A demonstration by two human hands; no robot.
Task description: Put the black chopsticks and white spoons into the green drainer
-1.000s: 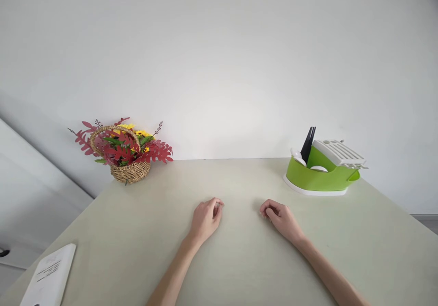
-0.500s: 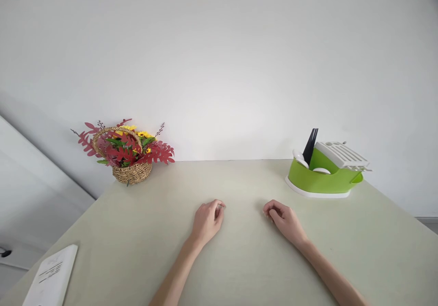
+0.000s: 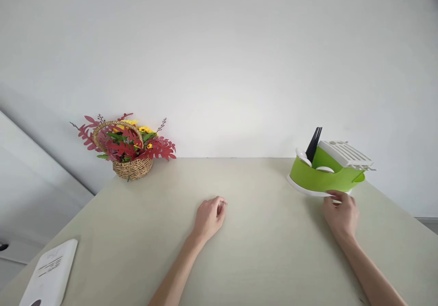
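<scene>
My left hand (image 3: 210, 216) rests on the table with its fingers curled in; I see nothing held in it. My right hand (image 3: 342, 212) is at the front of a green and white utensil holder (image 3: 311, 178), overlapping its white base. Its thumb and forefinger are a little apart, with no object visible between them; whether they touch the holder I cannot tell. Out of the holder rises a black pointed piece (image 3: 314, 145), tilted to the right. Rounded white pieces (image 3: 303, 156) sit at its left end, and a white slatted top (image 3: 347, 154) covers the right part.
A wicker basket (image 3: 133, 169) of red leaves and yellow flowers stands at the back left of the pale table (image 3: 246, 251). At the front left lies a flat white object (image 3: 51, 269) with dark lines. A white wall (image 3: 226, 68) runs behind the table.
My right hand has moved right from the middle of the table to the front of the utensil holder. The left hand stays in place. The view has shifted slightly.
</scene>
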